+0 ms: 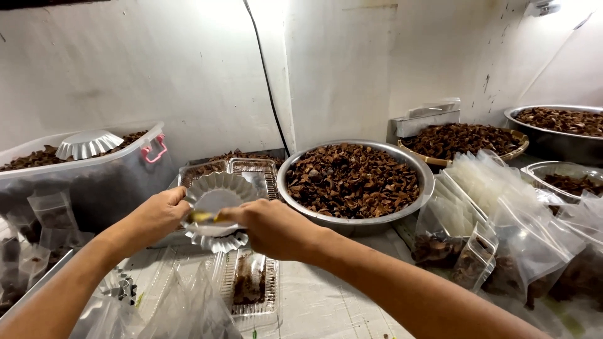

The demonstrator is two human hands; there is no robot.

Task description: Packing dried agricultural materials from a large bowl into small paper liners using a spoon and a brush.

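Both hands are meeting over one fluted metal mould [217,196]: the left hand [160,216] is gripping its rim, while the right hand [270,227] is pinching a small yellowish thing [202,217], too blurred to identify, against it. A second fluted mould [88,144] is lying in the plastic tub [107,179]. Two steel basins [355,220] and one woven basket [465,141] are holding brown dried pieces; the far basin [556,125] is being cut off at the edge.

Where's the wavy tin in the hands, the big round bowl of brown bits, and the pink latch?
Wavy tin [217,199], head view, its inner base.
Big round bowl [426,179], head view, its right rim.
Pink latch [156,150], head view, its middle.
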